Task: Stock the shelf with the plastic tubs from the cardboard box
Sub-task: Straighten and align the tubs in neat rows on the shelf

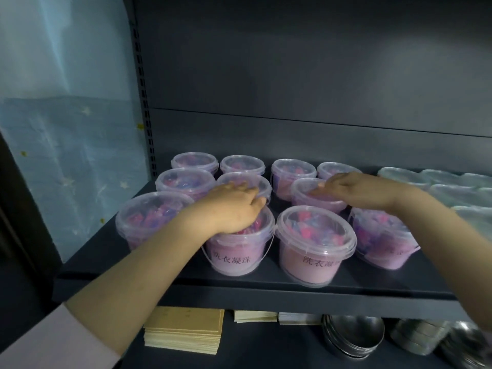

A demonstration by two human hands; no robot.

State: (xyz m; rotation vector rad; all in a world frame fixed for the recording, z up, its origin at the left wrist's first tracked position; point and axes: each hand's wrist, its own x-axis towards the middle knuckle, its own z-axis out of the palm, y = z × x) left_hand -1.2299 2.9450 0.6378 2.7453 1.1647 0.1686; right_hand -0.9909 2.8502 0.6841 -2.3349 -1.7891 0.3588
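Risk: the front tub [241, 251] stands close to the shelf [239, 288] lip; drag your palm back and it could tip off.
Cause: you only press lids from above, nothing wrapped round a wall.
Left hand [231, 209]: fingers relaxed over that tub's lid, grasping nothing.
Right hand [354, 190]: fingers straight, flat on a middle-row tub [316, 202], directly beneath them.

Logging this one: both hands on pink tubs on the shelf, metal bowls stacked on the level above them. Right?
No: the head view shows the metal bowls on the level below the tubs, not above. The rest holds: left hand and right hand are on tubs on the shelf.
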